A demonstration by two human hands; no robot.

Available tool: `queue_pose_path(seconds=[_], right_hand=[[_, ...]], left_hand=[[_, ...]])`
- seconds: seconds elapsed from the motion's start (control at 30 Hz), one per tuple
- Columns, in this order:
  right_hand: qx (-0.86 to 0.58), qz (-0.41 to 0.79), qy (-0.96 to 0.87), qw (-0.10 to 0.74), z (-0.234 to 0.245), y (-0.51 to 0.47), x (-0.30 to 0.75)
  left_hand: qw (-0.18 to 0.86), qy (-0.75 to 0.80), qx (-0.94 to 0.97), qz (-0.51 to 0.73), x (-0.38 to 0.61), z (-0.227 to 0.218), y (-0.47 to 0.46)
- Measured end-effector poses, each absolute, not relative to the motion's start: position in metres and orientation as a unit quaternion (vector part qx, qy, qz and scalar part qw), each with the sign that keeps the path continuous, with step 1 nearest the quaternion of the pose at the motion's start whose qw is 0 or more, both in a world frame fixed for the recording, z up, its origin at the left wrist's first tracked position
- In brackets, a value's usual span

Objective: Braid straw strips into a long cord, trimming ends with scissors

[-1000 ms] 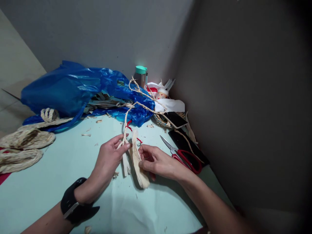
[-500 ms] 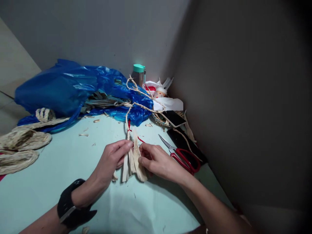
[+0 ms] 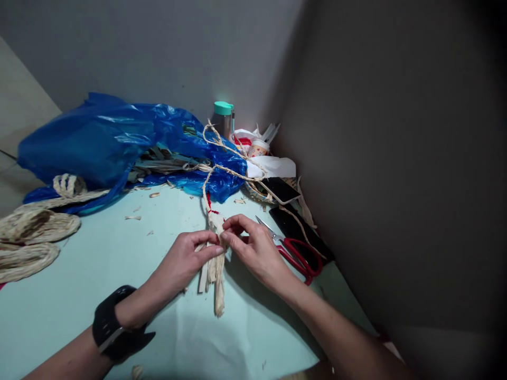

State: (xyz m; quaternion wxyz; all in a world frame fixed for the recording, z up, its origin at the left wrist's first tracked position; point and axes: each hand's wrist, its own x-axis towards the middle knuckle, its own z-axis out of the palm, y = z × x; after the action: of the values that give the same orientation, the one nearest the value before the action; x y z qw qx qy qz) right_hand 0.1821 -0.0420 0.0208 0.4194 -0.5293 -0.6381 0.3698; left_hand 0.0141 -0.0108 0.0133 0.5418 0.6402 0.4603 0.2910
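My left hand [image 3: 182, 262] and my right hand [image 3: 253, 248] meet over a bunch of pale dried-leaf strips [image 3: 214, 277] on the light blue table [image 3: 79, 295]. Both hands pinch the strips near their top, where they join a twisted straw cord [image 3: 206, 190] with a bit of red string [image 3: 209, 203]. The cord runs back toward the blue plastic bag [image 3: 111, 137]. The strips' loose ends hang toward me on the table. A black watch sits on my left wrist [image 3: 114, 330].
Red-handled scissors [image 3: 293, 250] lie just right of my right hand, beside two phones [image 3: 283, 190]. A teal-capped bottle [image 3: 222, 116], a cup and white paper crowd the far corner. Coils of braided straw rope [image 3: 31, 237] lie at the left. A dark wall stands close on the right.
My right hand has moved up from the strips' lower side to their top by the cord. The wide strip now looks gathered narrower. The left hand keeps its pinch.
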Motion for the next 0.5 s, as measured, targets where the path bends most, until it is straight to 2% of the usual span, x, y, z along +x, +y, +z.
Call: queue_pose_path(seconds=[0.1,0.2,0.4,0.5], right_hand=[[-0.507,0.459,-0.583,0.439,0.0171,-0.0389,0.1808],[-0.498,0.501,-0.577,0.411,0.0172,-0.0375,0.1815],[-0.526,0.337,-0.659,0.419,0.0233,-0.0418,0.1860],[-0.542,0.329,-0.658,0.406,0.0234,-0.0429,0.1873]], left_hand=[[0.558,0.461,0.628,0.286,0.0146,0.0117,-0.0105],[0.568,0.450,0.628,0.282,0.0149,0.0106,-0.0106],[0.552,0.458,0.641,0.273,0.0135,0.0072,-0.0112],[0.562,0.452,0.639,0.267,0.0134,0.0059,-0.0120]])
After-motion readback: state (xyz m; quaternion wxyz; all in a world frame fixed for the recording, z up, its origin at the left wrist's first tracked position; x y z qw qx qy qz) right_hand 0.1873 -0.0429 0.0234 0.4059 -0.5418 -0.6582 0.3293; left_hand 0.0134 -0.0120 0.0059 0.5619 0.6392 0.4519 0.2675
